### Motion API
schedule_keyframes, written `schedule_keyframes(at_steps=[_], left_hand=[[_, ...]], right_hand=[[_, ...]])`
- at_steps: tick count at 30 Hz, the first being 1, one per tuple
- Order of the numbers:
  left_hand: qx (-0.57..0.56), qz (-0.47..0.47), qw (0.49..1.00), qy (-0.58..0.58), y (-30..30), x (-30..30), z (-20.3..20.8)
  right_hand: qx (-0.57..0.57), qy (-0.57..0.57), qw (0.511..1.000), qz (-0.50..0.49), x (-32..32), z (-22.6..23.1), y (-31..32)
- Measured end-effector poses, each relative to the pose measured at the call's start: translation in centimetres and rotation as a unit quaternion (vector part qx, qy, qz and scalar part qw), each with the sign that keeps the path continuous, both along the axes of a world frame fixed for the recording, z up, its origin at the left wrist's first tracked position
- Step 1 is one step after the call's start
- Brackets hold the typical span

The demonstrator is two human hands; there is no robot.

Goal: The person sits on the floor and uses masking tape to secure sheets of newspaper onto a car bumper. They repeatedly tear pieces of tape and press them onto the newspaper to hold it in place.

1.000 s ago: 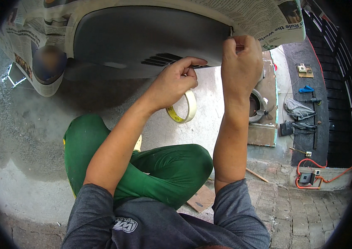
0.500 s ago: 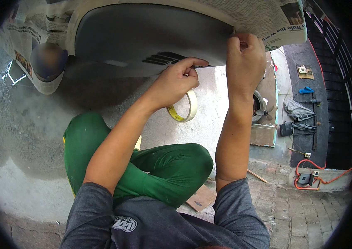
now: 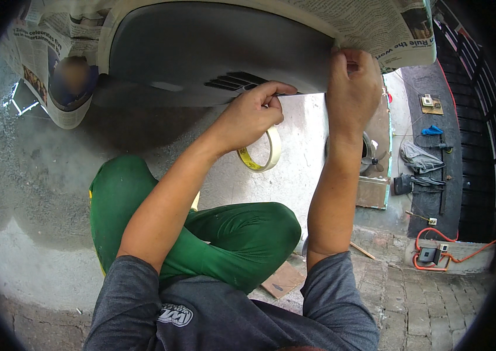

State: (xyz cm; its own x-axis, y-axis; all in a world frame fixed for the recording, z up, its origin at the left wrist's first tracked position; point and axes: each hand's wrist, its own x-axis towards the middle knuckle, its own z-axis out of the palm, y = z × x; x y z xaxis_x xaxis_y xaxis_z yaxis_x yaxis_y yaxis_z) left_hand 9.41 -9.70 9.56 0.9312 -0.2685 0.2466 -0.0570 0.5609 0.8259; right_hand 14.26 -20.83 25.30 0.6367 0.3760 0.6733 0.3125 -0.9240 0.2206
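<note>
Tape roll [image 3: 261, 151] hangs at frame centre from the left hand [image 3: 252, 114], which grips it; tape runs right along the grey panel [image 3: 213, 47] edge to the right hand [image 3: 353, 88], pinching newspaper [image 3: 376, 23].

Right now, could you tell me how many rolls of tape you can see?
1: a roll of tape hangs from the left hand, just below the grey panel. Others may lie hidden under the newspaper.
</note>
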Motion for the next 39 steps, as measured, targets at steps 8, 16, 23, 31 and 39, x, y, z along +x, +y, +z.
schedule_keyframes(at_steps=[8,16,23,31,39], left_hand=[[0.010,0.005,1.000,-0.003,0.0,0.0,-0.4],[0.002,0.001,1.000,0.002,-0.1,0.0,-0.4],[0.032,-0.004,0.999,-0.003,-0.5,-0.2,-0.5],[0.026,0.000,1.000,0.001,-0.3,0.2,-1.4],[0.019,-0.016,1.000,-0.001,-0.7,0.1,-1.4]], right_hand=[[0.038,-0.004,0.999,-0.012,-0.2,-0.1,-0.4],[0.043,0.015,0.999,0.020,-1.1,-1.0,-1.2],[-0.033,-0.011,0.999,0.040,0.3,-0.1,-2.2],[-0.008,0.026,1.000,0.011,1.0,1.7,-2.3],[0.112,0.095,0.986,-0.079,0.6,2.3,-3.2]])
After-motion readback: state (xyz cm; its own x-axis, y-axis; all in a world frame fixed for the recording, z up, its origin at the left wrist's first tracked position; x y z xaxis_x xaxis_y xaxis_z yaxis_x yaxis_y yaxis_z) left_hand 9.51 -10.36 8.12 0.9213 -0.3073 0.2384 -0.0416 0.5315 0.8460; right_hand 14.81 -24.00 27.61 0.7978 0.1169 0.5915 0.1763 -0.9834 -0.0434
